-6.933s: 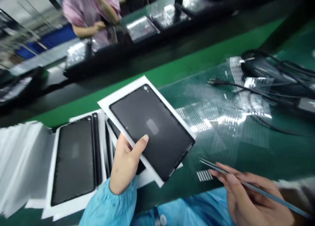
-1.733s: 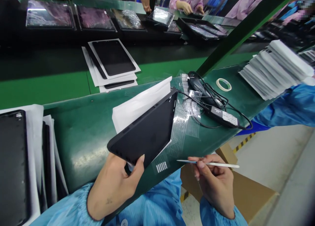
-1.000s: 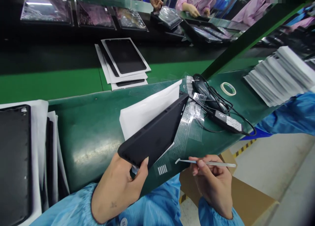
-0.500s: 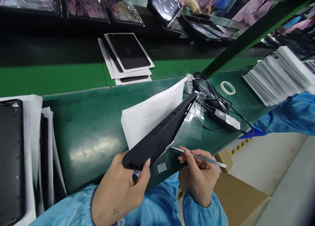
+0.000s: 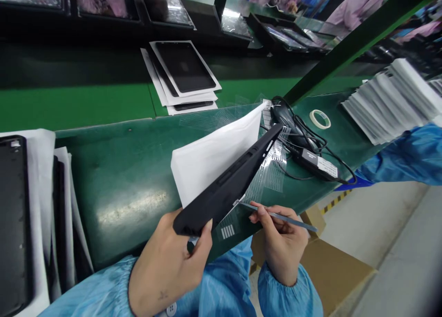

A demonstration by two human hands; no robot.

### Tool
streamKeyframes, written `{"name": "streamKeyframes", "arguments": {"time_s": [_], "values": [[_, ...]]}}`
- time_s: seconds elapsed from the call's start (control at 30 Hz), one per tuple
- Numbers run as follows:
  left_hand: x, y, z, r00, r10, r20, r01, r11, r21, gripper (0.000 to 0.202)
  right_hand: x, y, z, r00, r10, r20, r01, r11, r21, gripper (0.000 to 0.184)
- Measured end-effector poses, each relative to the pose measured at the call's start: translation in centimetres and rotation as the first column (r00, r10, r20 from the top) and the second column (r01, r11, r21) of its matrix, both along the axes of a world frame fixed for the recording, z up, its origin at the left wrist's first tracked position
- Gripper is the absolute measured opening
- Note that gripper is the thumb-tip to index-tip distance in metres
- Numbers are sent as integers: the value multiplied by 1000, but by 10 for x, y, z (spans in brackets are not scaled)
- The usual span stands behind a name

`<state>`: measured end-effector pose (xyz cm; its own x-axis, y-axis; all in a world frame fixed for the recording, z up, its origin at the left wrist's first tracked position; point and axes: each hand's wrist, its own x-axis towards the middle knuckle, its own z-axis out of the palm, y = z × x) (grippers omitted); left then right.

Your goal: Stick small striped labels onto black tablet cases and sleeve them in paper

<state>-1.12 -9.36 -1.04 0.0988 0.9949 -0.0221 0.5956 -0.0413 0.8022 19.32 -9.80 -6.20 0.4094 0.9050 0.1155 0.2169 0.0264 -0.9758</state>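
My left hand (image 5: 169, 266) grips a black tablet back cover (image 5: 228, 183) with a white foam sheet (image 5: 214, 155) behind it, tilted on edge above the green bench (image 5: 120, 179). In my right hand (image 5: 279, 243) I pinch thin metal tweezers (image 5: 276, 214), their tip touching the cover's lower long edge. A clear film sheet with rows of small white labels (image 5: 267, 169) lies under the cover.
More black covers on white sheets are stacked at the left (image 5: 20, 215) and on the conveyor (image 5: 183, 75). A scanner with cables (image 5: 304, 146), a tape roll (image 5: 319, 119) and a white sheet stack (image 5: 393, 100) sit to the right. A neighbour's blue sleeve (image 5: 404, 155) is there too.
The cover has tipped further onto its edge. My right hand has moved left and up, bringing the tweezer tip against the cover's edge.
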Motion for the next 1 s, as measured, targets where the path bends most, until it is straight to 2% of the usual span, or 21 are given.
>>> {"name": "streamKeyframes", "arguments": {"time_s": [0.07, 0.13, 0.2, 0.27, 0.33, 0.53, 0.6, 0.77, 1.0], "values": [[0, 0, 0, 1000, 5, 12, -4, 1000, -30, 18, 1, -3, -2, 999, 28, 35, -30, 998, 48, 11], [0, 1, 1, 1000, -1, 16, 2, 1000, -18, 18, 4, -7, -5, 985, 86, 149, -107, 985, 139, 16], [0, 3, 3, 1000, -21, 18, 21, 1000, 7, 20, 9, -10, -7, 932, 146, 332, -224, 951, 211, 24], [1, 6, 5, 999, -40, 19, 40, 999, 13, 22, 14, -13, -7, 856, 182, 484, -322, 920, 225, 31], [1, 8, 7, 998, -56, 21, 56, 998, 16, 22, 18, -15, -7, 820, 179, 544, -344, 913, 219, 35], [2, 9, 10, 996, -83, 43, 79, 994, 69, 29, 17, -17, -12, 910, 174, 375, -283, 923, 259, 31], [2, 9, 10, 993, -103, 55, 99, 993, 65, 32, 15, -16, -15, 925, 180, 335, -270, 931, 247, 26], [1, 9, 11, 985, -156, 75, 152, 987, 58, 30, 11, -14, -16, 953, 107, 285, -177, 956, 234, 19], [1, 9, 9, 986, -165, 32, 164, 986, 23, 30, 13, -17, -7, 904, 235, 358, -304, 941, 150, 22]]}}
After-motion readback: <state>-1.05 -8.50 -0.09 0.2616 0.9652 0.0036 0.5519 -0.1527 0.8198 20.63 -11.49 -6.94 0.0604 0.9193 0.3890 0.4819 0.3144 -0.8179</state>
